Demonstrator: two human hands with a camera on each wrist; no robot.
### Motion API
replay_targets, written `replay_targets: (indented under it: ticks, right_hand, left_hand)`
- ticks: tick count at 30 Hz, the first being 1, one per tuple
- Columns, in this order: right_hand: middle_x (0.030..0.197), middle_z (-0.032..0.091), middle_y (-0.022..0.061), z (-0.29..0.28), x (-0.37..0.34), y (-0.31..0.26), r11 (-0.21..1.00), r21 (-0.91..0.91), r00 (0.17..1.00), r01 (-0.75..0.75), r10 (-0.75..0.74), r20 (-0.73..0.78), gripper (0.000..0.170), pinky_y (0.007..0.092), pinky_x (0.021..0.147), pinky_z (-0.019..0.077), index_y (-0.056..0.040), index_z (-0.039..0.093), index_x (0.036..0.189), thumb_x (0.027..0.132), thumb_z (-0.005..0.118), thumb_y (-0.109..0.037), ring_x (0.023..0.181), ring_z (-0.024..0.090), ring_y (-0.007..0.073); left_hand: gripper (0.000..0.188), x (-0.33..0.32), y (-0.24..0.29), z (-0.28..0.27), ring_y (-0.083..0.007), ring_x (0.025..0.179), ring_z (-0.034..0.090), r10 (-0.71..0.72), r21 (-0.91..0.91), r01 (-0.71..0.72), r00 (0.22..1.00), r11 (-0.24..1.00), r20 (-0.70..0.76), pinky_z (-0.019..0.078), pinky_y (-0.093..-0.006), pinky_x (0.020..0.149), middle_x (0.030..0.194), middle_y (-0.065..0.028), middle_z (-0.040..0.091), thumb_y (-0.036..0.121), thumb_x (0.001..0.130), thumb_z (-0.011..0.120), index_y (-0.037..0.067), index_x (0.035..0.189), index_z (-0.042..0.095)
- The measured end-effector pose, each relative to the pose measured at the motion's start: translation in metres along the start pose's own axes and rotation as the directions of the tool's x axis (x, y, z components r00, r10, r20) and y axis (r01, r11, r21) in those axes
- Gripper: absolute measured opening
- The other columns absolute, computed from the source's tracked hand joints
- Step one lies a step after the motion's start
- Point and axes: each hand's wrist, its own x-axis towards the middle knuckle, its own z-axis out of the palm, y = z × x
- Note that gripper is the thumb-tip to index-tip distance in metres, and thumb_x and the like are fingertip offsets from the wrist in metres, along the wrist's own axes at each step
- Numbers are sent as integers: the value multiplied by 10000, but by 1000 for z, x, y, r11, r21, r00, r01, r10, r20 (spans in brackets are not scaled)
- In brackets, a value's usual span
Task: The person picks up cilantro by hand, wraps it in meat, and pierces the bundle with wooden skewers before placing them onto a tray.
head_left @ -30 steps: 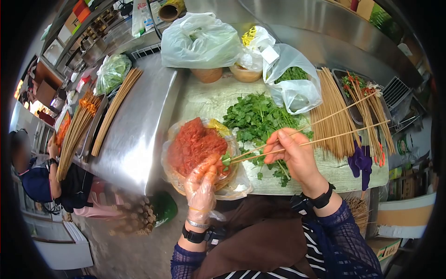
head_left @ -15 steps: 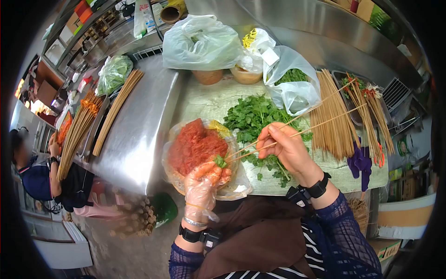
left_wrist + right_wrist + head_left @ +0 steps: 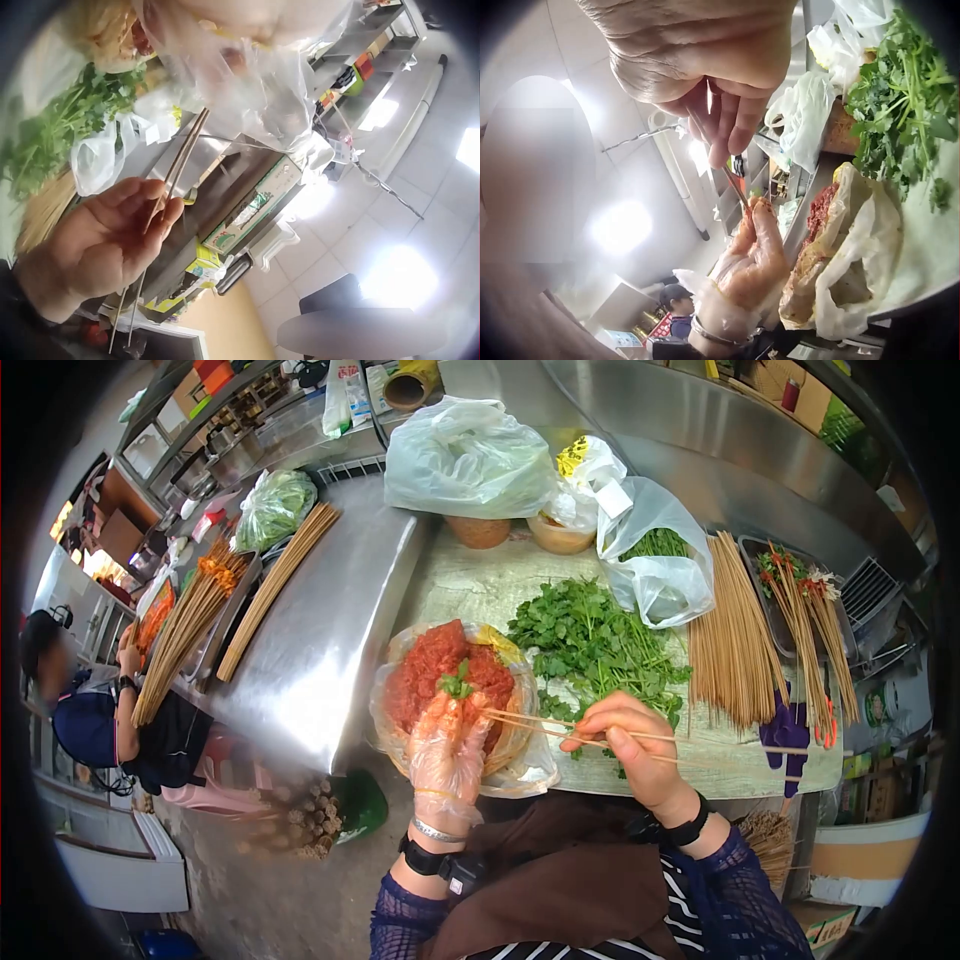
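Observation:
In a clear plastic glove, the left hand (image 3: 447, 756) is over the near edge of the bowl of red meat (image 3: 423, 672), its fingers curled around a small green leaf piece (image 3: 457, 682). The bare right hand (image 3: 642, 748) pinches two thin wooden skewers (image 3: 530, 722), whose tips reach the gloved fingers. In the left wrist view the right hand (image 3: 105, 251) grips both skewers (image 3: 187, 154) between thumb and fingers. The right wrist view has the skewer tips meeting the gloved left hand (image 3: 750, 262); whether they pierce anything is hidden.
Leafy herbs (image 3: 595, 640) lie right of the bowl. Loose skewers (image 3: 733, 640) and a tray of filled skewers (image 3: 790, 575) stand farther right, near a purple glove (image 3: 783, 735). Plastic bags (image 3: 470, 458) line the back. More skewers (image 3: 277, 590) lie left, where another person (image 3: 90, 725) works.
The skewers have swung from pointing up and right to nearly level, with the right hand lower. The left hand has turned its fingers upward, with the leaf piece at their tips. The head view has shifted.

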Motion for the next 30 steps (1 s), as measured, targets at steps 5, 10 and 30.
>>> replay_targets:
  ticks: [5,10,30]
  right_hand:
    - [951,606,128,8,0,-1,994,-109,999,28,-25,28,253,303,784,481,27,628,979,937,452,-149,874,610,204]
    - [931,617,113,10,2,-1,979,-176,995,99,-93,39,229,301,772,477,9,635,976,922,466,-135,852,598,205]
    - [956,576,124,37,9,-2,816,-433,924,382,-337,181,221,307,653,505,2,609,996,782,566,33,765,600,242]
  left_hand:
    - [289,0,-3,-3,-298,1060,571,-43,-91,46,999,995,26,532,-394,880,1144,-176,556,24,915,512,-32,1197,480]
    - [284,1,-5,-4,-296,1056,573,-85,-172,90,996,981,36,535,-386,875,1142,-168,560,18,911,513,-28,1190,487]
    - [288,-7,-2,24,-292,1003,603,187,-52,-187,982,981,7,539,-397,853,1084,-137,581,44,896,561,6,1174,496]
